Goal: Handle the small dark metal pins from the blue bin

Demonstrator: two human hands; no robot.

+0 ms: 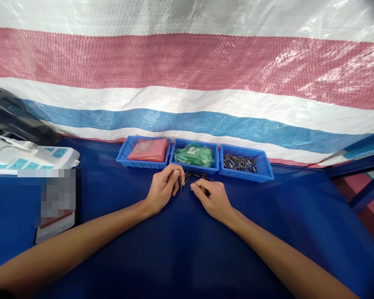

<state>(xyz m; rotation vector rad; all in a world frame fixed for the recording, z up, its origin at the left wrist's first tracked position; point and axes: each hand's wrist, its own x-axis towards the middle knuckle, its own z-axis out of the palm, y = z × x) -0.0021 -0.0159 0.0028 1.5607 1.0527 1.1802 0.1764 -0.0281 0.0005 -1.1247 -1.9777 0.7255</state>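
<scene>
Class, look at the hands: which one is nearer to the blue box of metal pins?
Right. The right hand is just in front of the left end of the box of metal pins; the left hand is farther off, to its left.

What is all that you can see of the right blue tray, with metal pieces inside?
The right blue tray is rectangular and open-topped, with a rim, and looks like plastic. It stands upright on the blue table, its left end close to the middle tray; whether they touch is unclear. Many thin metal pieces lie jumbled inside, mostly toward the left, leaving bare floor at right. Both hands are apart from it.
</scene>
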